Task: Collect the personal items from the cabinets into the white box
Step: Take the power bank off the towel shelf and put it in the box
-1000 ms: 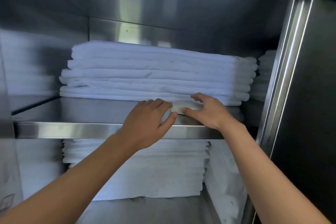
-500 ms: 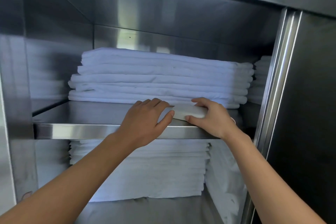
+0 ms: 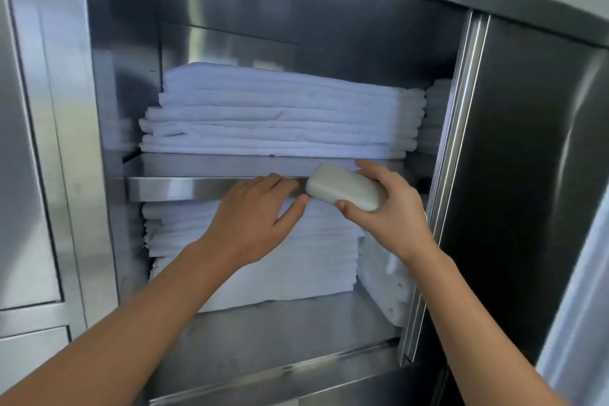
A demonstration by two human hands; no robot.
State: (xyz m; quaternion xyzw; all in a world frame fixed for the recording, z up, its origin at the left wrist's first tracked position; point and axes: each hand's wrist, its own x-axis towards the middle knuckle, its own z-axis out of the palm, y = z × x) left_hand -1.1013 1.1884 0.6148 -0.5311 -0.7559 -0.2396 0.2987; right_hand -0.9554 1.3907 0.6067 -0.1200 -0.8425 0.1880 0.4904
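My right hand (image 3: 389, 211) grips a small white oblong case (image 3: 346, 188), held just in front of the steel cabinet's middle shelf (image 3: 184, 188). My left hand (image 3: 253, 214) hovers beside it with fingers spread, the thumb tip close to the case's left end, holding nothing. A stack of folded white linen (image 3: 280, 119) lies on the shelf behind the case. The white box is not in view.
A second stack of white linen (image 3: 257, 260) fills the lower shelf, with more folded cloth (image 3: 385, 280) standing at its right. The slid-open steel door (image 3: 527, 191) is at the right. Closed steel panels (image 3: 29, 142) are on the left. A bare steel ledge (image 3: 280, 339) runs along the bottom.
My right hand has drawn the white case out from under the linen stack, off the shelf and toward me. My left hand has pulled back with it. The view has backed away from the cabinet.
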